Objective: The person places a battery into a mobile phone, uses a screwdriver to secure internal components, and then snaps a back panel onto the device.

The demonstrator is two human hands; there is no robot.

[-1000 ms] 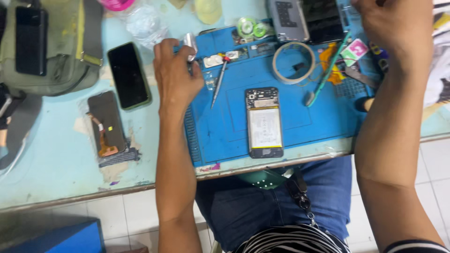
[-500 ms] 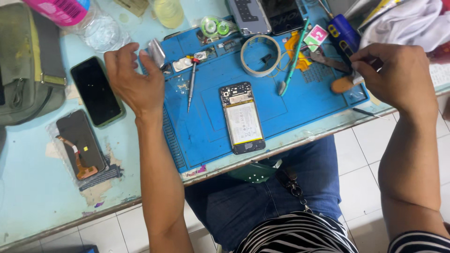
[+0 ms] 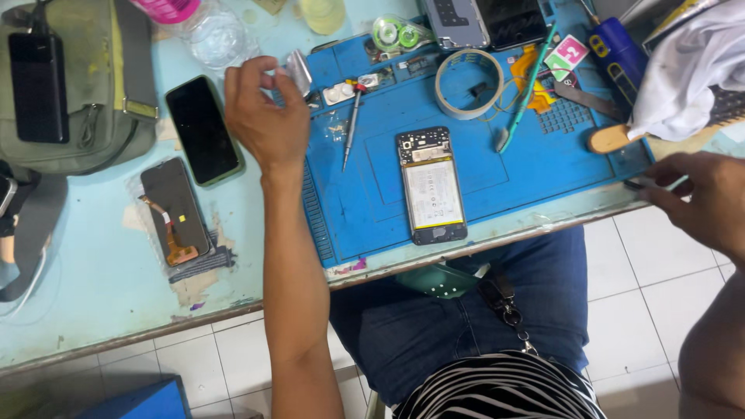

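2 hands at blue mat (image 3: 543, 167): left hand (image 3: 264, 116) pinches foil scrap (image 3: 297, 71), right hand (image 3: 702, 198) closed on thin dark tool (image 3: 638, 185); opened phone (image 3: 431, 185) lies btwn them.

Phone repair workshop, blue repair mat (image 3: 543, 167), opened phone (image 3: 431, 185)

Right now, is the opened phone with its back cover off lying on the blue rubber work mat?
Yes, the opened phone lies flat on the blue rubber work mat, untouched by either hand.
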